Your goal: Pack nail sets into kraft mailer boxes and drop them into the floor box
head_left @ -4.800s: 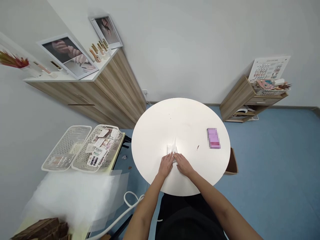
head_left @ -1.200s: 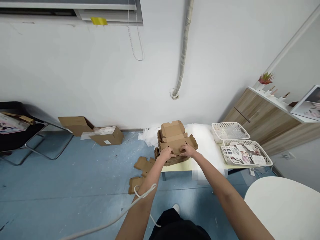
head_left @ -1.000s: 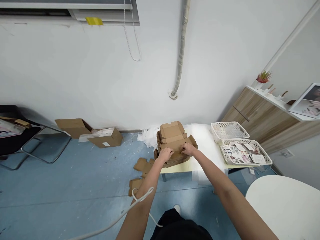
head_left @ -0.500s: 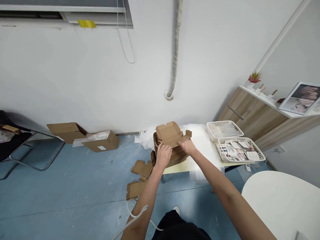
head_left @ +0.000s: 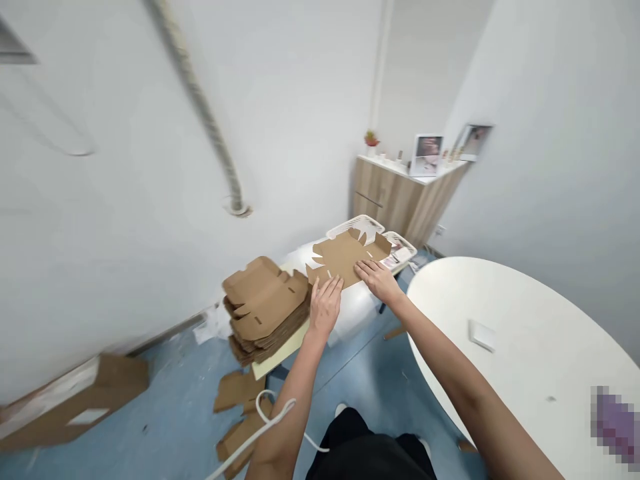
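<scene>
Taking the held piece as the dial centre, 1 flat cardboard blank [head_left: 344,255] is found clear of the pile, over the low table [head_left: 280,350], partly covering 2 white perforated baskets in this view; whether any of it rests on something cannot be told. The left hand [head_left: 326,305] grasps its near edge at about 7 o'clock and the right hand [head_left: 381,281] at about 4 o'clock, fingers over the upper face; thumb pressure cannot be verified. At 8 o'clock sits the stack of blanks [head_left: 267,303], flat, uneven at the sides. Progress assessment: separation of 1 piece appears complete; the piece remains spread open, with the flap at its 3 o'clock end angled upward, and it is not formed into a box. The pieces in the stack likewise remain unformed; their count cannot be made out. Further cardboard pieces [head_left: 235,390] lie on the floor at 7 o'clock. The round table [head_left: 530,360], at 4 o'clock, bears 1 small white packet [head_left: 481,335], apart from the hands; its contents cannot be determined.
</scene>
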`<state>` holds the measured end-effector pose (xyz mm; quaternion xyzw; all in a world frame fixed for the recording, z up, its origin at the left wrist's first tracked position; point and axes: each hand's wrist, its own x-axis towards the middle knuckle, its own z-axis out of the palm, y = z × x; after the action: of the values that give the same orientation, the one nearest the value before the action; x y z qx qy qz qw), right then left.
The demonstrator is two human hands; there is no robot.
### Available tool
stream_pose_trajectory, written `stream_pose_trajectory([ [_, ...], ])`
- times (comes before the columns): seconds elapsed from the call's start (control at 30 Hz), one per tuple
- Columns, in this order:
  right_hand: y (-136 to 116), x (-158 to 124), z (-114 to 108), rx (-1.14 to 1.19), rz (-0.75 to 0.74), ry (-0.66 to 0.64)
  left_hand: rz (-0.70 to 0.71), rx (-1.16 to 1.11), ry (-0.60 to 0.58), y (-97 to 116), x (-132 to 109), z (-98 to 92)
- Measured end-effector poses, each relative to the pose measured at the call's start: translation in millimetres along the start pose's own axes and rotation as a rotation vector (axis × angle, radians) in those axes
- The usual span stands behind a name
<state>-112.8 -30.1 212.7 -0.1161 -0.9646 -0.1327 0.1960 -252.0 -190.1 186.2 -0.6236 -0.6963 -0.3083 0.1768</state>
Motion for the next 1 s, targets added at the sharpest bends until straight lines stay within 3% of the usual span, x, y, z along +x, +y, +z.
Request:
stream_pose_trajectory([
  [0.13, 46, -94, -30, -0.082, 0.194, -0.031, 0.159, -0.119, -0.077, 74, 23, 46.6],
  [0.23, 69, -167, -42, -0.137, 0.312, -0.053, 0.254, -0.196, -0.163, 130, 27, 83.1],
  [0.37, 84, -261, -38, -0.17, 0.448, -0.107, 0.357, -0.268, -0.286, 193, 15, 134.4],
  [0.47, 79, -324, -21, -0.151, 0.54, -0.166, 0.425, -0.321, -0.365, 224, -8, 174.8],
  [0.57, 65, -377, 1, -0.09, 0.621, -0.255, 0.46, -0.357, -0.454, 244, -40, 209.8],
  [0.67, 45, -412, 23, 0.015, 0.663, -0.36, 0.424, -0.351, -0.528, 255, -76, 231.3],
  [0.83, 12, -434, 51, 0.126, 0.681, -0.445, 0.389, -0.32, -0.63, 255, -118, 240.4],
  [1.0, -9, -438, 55, 0.166, 0.739, -0.47, 0.405, -0.264, -0.715, 243, -125, 244.5],
])
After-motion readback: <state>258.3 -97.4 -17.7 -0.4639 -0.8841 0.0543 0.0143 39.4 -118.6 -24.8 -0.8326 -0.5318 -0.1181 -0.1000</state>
